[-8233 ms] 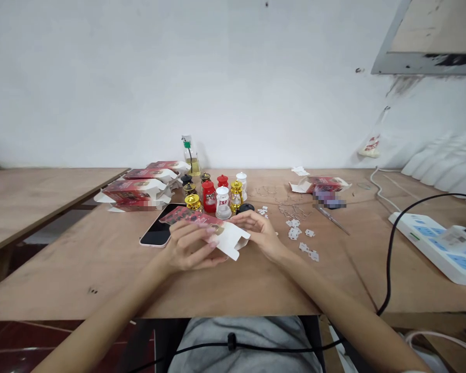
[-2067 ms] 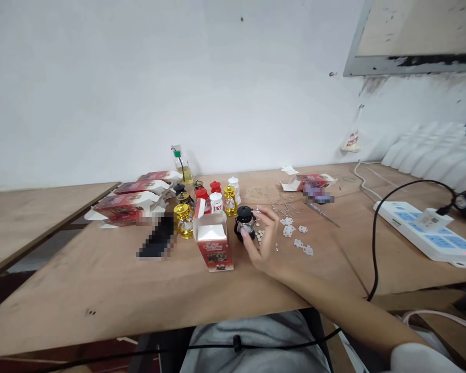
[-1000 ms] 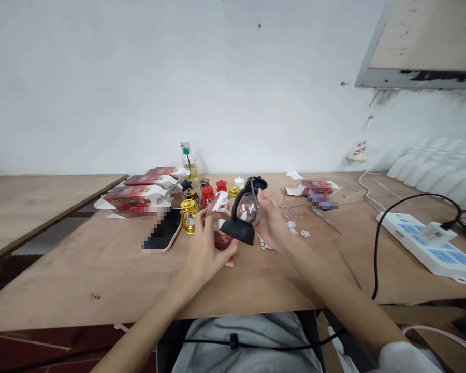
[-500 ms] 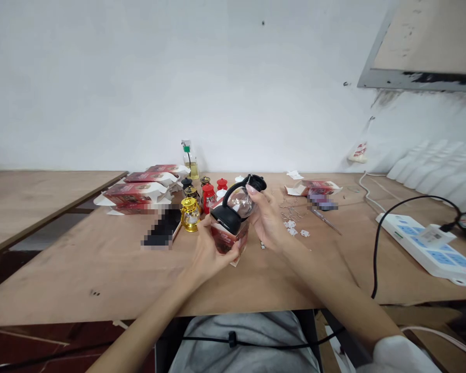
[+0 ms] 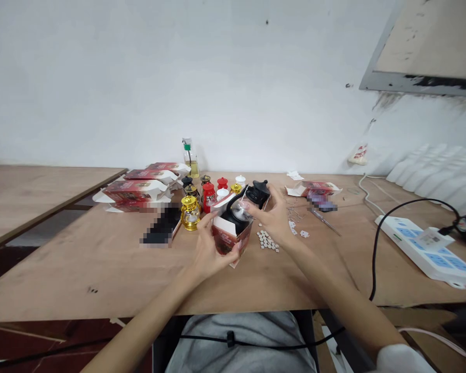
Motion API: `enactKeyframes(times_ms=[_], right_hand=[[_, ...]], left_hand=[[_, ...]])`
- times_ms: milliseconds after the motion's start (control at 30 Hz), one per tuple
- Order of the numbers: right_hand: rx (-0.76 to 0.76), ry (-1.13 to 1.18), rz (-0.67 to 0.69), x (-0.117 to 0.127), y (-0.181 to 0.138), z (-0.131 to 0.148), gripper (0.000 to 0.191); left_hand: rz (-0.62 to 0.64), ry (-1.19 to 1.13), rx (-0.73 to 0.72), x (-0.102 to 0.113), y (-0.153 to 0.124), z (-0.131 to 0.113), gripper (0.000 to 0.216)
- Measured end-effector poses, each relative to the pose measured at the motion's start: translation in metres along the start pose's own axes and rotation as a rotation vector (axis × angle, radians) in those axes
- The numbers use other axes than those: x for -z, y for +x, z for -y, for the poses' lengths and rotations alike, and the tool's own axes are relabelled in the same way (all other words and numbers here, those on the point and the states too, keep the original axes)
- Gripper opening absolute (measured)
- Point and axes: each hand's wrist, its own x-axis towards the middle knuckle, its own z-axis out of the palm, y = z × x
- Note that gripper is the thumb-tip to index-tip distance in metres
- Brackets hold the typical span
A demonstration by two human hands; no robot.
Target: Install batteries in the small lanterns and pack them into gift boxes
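My left hand is closed around a red printed cardboard box, which it holds tilted above the table with its open top facing up and right. A black lantern with a clear globe sits partly inside that opening, base first. Gripping the lantern near its top is my right hand, thumb on the globe. The lantern's base is hidden by the box walls. Just left of the box stands a gold lantern, among several small lanterns in red, white, black and bronze.
Several red boxes lie at the left, beside a dark blurred phone-like slab. Small round pieces lie right of the box. A screwdriver-like tool, a power strip and a black cable are farther right. A bottle stands at the back.
The black lantern has gone from above the box opening to partly inside it, lowered by my right hand. My left hand keeps its hold on the box. The small round pieces have come into sight.
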Motion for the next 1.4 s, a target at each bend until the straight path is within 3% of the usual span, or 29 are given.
enactKeyframes(times_ms=[67,200,333,433,533,733,900,1033,1233,1400], right_hand=[[-0.004,-0.133,0.119,0.006,0.0,0.002,0.041],[-0.058,-0.261,0.275,0.007,0.003,0.003,0.045],[-0.104,-0.126,0.326,0.004,0.009,-0.003,0.046],[-0.132,-0.039,0.331,0.002,0.008,-0.006,0.044],[-0.082,-0.096,0.33,0.0,0.003,-0.004,0.046],[-0.032,-0.331,0.451,0.004,-0.001,0.002,0.041],[0.096,-0.43,0.549,0.013,0.006,0.007,0.04],[0.147,-0.541,0.582,0.011,0.01,0.017,0.031],[0.031,-0.423,0.737,0.015,0.019,0.017,0.042],[0.024,-0.36,0.71,0.018,0.022,0.011,0.043]], left_hand=[[0.062,0.02,-0.04,0.001,0.0,0.0,0.076],[0.089,0.02,0.024,0.002,0.002,-0.004,0.074],[0.035,0.009,0.056,0.002,0.004,-0.006,0.067],[-0.068,0.036,-0.015,-0.001,0.004,-0.004,0.061],[-0.117,0.053,-0.065,-0.004,0.003,0.0,0.059],[0.011,-0.011,-0.044,-0.004,-0.001,0.004,0.067],[0.106,-0.032,0.012,-0.002,-0.003,0.007,0.073],[0.09,-0.053,0.016,-0.003,-0.003,0.006,0.076],[0.064,-0.071,0.026,-0.003,-0.002,0.005,0.073],[0.053,-0.1,0.023,-0.004,-0.001,0.004,0.071]])
